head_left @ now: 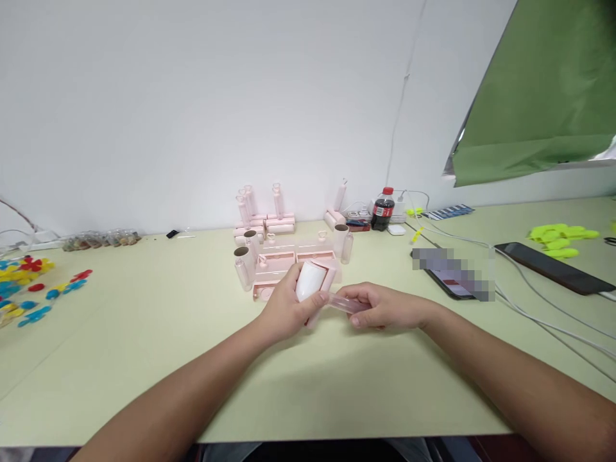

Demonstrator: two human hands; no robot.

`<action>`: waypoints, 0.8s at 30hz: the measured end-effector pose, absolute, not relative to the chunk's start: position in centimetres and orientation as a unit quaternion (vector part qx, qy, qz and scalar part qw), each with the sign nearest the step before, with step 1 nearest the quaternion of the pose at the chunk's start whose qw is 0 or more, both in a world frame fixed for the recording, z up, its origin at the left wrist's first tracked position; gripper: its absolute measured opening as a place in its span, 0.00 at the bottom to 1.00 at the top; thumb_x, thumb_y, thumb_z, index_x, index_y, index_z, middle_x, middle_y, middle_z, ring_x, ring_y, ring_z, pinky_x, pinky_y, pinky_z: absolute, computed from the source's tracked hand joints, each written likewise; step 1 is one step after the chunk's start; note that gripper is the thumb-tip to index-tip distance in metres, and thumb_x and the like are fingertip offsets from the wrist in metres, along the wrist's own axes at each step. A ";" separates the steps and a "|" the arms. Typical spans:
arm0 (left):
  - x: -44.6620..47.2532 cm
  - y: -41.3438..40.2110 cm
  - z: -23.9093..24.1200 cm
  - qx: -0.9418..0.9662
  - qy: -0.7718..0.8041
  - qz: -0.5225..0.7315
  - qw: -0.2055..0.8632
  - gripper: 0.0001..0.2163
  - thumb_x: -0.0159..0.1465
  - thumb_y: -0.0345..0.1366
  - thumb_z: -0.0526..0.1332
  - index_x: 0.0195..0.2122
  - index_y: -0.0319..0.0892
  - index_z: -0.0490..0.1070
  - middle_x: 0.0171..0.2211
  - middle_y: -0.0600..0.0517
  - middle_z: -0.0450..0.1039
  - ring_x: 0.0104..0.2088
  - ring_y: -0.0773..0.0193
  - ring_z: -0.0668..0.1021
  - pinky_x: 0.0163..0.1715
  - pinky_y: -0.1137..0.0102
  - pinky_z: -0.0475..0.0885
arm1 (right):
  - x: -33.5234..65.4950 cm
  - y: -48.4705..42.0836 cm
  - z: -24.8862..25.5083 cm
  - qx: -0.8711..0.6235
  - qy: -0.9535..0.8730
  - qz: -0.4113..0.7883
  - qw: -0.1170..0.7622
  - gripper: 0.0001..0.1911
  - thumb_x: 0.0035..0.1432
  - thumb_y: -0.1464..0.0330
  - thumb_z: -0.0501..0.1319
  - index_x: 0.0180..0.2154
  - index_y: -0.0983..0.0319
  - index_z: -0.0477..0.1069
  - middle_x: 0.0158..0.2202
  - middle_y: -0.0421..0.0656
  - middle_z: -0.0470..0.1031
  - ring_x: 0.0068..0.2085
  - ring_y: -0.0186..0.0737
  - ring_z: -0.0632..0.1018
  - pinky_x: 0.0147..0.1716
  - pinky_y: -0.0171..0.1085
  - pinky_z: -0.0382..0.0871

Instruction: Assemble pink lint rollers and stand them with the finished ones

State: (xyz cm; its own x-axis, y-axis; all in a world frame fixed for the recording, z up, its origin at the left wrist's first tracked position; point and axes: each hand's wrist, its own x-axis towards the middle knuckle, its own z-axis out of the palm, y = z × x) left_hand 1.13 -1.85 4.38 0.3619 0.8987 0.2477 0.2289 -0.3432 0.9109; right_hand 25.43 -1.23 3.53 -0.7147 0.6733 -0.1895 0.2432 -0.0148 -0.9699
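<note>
My left hand [282, 311] is wrapped round a pink lint roller [310, 281], its white paper roll tilted and facing up. In my right hand [387, 308] is a clear pinkish handle [345, 303], gripped at one end. The handle's other end meets the pink frame beside my left thumb; whether it is joined there I cannot tell. Just beyond my hands lie pink open cases [275, 258]. Paper rolls with brown cores [243, 258] stand to their left, and another roll [341, 237] stands to their right beside a clear handle [347, 249].
Pink lint rollers [280, 222] sit near the wall, several with upright handles. A cola bottle [382, 210] stands right of them. Phones [452, 276], white cables [522, 311] and yellow-green pieces [558, 237] lie to the right, colourful plastic pieces [36, 287] at far left.
</note>
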 end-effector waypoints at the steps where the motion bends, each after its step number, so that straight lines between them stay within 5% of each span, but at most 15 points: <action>1: 1.1 -1.5 4.7 0.723 0.376 0.408 0.412 0.23 0.59 0.52 0.62 0.50 0.43 0.69 0.39 0.49 0.74 0.37 0.57 0.74 0.36 0.68 0.68 | 25.3 -1.2 3.4 -0.336 -0.687 0.620 0.177 0.17 0.52 0.59 0.68 0.35 0.63 0.67 0.22 0.31 0.57 0.19 0.24 0.57 0.16 0.28 0.49; 6: 0.7 2.5 6.5 0.728 0.348 0.407 0.428 0.30 0.68 0.55 0.38 0.45 0.41 0.73 0.39 0.46 0.75 0.39 0.54 0.75 0.38 0.64 0.69 | 25.6 -0.9 3.3 -0.335 -0.669 0.581 0.320 0.20 0.50 0.57 0.68 0.37 0.63 0.67 0.21 0.32 0.61 0.19 0.27 0.62 0.17 0.29 0.52; 10: 1.9 4.8 6.6 0.826 0.433 0.313 0.179 0.17 0.63 0.47 0.55 0.45 0.43 0.73 0.46 0.44 0.74 0.48 0.49 0.72 0.48 0.60 0.65 | 26.2 -0.5 3.2 -0.321 -0.594 0.562 0.477 0.19 0.51 0.57 0.68 0.38 0.60 0.67 0.20 0.35 0.66 0.20 0.33 0.68 0.18 0.32 0.56; 14: 4.1 5.3 4.7 0.881 0.453 0.136 0.002 0.18 0.57 0.38 0.61 0.49 0.42 0.70 0.49 0.39 0.72 0.54 0.42 0.68 0.57 0.49 0.54 | 26.1 -0.1 3.1 -0.314 -0.552 0.557 0.535 0.15 0.48 0.61 0.69 0.33 0.60 0.67 0.20 0.36 0.68 0.21 0.35 0.69 0.21 0.36 0.65; 18: 5.2 5.5 3.5 0.895 0.437 0.089 -0.025 0.17 0.56 0.31 0.59 0.48 0.42 0.70 0.43 0.40 0.75 0.51 0.42 0.71 0.59 0.43 0.46 | 25.7 0.1 2.7 -0.339 -0.565 0.539 0.525 0.14 0.49 0.60 0.68 0.29 0.61 0.68 0.20 0.38 0.71 0.20 0.35 0.71 0.20 0.35 0.66; 24: 4.2 4.5 5.5 0.891 0.420 0.165 0.047 0.20 0.60 0.39 0.60 0.54 0.43 0.67 0.48 0.41 0.73 0.50 0.44 0.73 0.55 0.49 0.58 | 25.4 -0.5 2.5 -0.403 -0.645 0.432 0.485 0.17 0.52 0.54 0.65 0.29 0.62 0.69 0.17 0.39 0.69 0.17 0.35 0.67 0.15 0.34 0.60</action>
